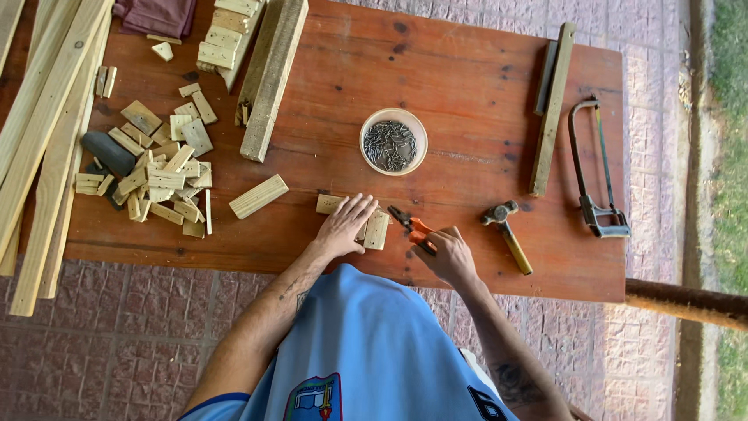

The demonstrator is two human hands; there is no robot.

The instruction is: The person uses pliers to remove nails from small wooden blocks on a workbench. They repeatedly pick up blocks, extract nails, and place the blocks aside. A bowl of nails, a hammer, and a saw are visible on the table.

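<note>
At table's 6 o'clock edge: left hand (343, 226) flat, pinning blocks (372, 227); right hand (448, 255) clenching pliers (413, 227). Hammer (506, 226) untouched at 3, nails (390, 144) at 12.

One hammer (506, 224), one hacksaw (595, 170), one pair of orange-handled pliers (413, 228) and one bowl of nails (393, 141) lie on the table (467, 70); the small wood offcuts (160, 168) near its left edge are too many to count.

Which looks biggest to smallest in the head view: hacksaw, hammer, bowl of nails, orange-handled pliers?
1. Hacksaw, clearly the longest.
2. Hammer and bowl of nails: similar in extent, so I won't rank them.
3. Orange-handled pliers, partly hidden in the right hand, so unsure.
</note>
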